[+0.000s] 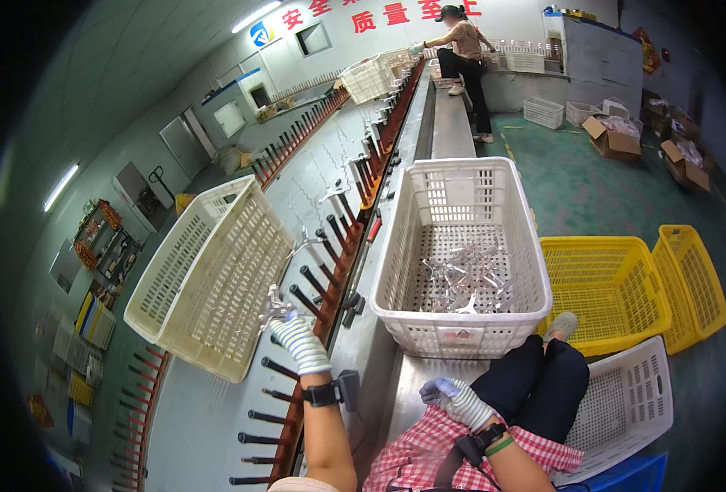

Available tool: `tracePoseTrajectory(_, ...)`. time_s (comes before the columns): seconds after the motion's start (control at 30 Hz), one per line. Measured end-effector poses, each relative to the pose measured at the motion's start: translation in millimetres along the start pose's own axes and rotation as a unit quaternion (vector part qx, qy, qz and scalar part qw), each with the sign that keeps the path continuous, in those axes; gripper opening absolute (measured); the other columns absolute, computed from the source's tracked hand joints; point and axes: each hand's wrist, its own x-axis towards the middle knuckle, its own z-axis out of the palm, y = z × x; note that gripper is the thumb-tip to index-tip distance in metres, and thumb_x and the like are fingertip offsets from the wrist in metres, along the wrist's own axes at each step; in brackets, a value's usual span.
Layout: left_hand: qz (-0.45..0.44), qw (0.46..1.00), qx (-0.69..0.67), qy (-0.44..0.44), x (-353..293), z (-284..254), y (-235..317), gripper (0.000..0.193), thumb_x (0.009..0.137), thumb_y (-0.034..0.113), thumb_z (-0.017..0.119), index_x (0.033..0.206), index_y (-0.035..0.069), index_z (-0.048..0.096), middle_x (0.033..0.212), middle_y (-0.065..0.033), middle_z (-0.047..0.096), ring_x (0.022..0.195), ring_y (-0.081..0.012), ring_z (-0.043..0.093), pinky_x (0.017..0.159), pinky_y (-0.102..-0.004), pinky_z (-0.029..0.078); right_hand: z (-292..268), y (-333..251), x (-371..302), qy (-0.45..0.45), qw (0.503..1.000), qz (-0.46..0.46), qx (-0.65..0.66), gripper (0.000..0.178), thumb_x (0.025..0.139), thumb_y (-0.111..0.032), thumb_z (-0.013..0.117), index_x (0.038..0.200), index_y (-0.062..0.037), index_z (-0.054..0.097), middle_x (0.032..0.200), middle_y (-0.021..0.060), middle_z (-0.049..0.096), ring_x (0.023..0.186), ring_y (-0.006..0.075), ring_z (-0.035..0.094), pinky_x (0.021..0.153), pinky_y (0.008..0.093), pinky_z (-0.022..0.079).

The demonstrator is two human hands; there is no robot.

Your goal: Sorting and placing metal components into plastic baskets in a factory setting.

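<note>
My left hand point(301, 346), in a striped white glove, reaches forward over a row of black-tipped pegs point(315, 282). Its fingers close around a shiny, branched metal part point(276, 308) beside the tilted white basket. My right hand point(459, 403), gloved the same way, rests above my lap with its fingers curled in; whatever they may hold is hidden. In front of me stands a large white plastic basket point(461, 326) with many loose shiny metal parts point(471, 275) on its bottom. Further up the line, similar metal pieces point(330, 193) sit at the pegs.
A tilted white basket point(215, 283) rests over the conveyor at left. Yellow baskets point(605, 287) and another white basket point(625, 410) stand to my right. A red-handled tool point(374, 228) lies along the metal ledge. Further off, a person point(465, 61) works beside more baskets; open cartons point(613, 139) sit on the floor.
</note>
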Motion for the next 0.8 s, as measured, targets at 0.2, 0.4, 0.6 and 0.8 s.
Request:
tracePoseTrajectory(0.2,0.156,0.983,0.036,-0.094,-18.2,30.5,39.6,0.023,0.087,0.004,0.047,0.109,-0.001,0.052,0.105,-0.0115,0.055,0.094,-0.0169,0.051,0.083,-0.0289,0.040,3.3,-5.3,-0.7,0.000,0.999,0.003,-0.045,0.037,0.088,-0.031,0.049,0.098,0.0032,0.058,0.094,0.0133,0.061,0.087,0.0223,0.058,0.082,0.0366,0.045)
tracePoseTrajectory(0.4,-0.081,0.982,-0.152,0.074,-19.0,53.8,-3.3,0.035,0.083,-0.006,0.045,0.118,-0.002,0.044,0.116,-0.0093,0.049,0.099,-0.0172,0.048,0.088,-0.0262,0.040,7.7,-4.3,-3.3,0.002,1.000,-0.002,-0.024,0.038,0.087,-0.034,0.051,0.096,0.0021,0.060,0.091,0.0115,0.062,0.083,0.0197,0.059,0.079,0.0335,0.046)
tracePoseTrajectory(0.6,0.004,0.996,0.086,0.029,14.1,32.8,-23.7,0.031,0.081,-0.001,0.052,0.112,-0.003,0.051,0.102,-0.0089,0.058,0.081,-0.0185,0.054,0.073,-0.0270,0.045,3.2,2.2,0.0,0.013,1.000,-0.010,-0.019,0.037,0.086,-0.033,0.053,0.096,0.0020,0.060,0.090,0.0112,0.063,0.081,0.0193,0.060,0.077,0.0334,0.046)
tracePoseTrajectory(0.8,0.008,0.996,-0.053,-0.078,3.6,24.6,8.7,0.028,0.088,0.007,0.041,0.113,-0.003,0.048,0.109,-0.0108,0.054,0.095,-0.0196,0.052,0.083,-0.0287,0.044,13.8,-2.4,-3.9,-0.016,0.999,0.008,-0.044,0.038,0.088,-0.032,0.049,0.099,0.0036,0.057,0.094,0.0131,0.061,0.086,0.0218,0.058,0.081,0.0358,0.045)
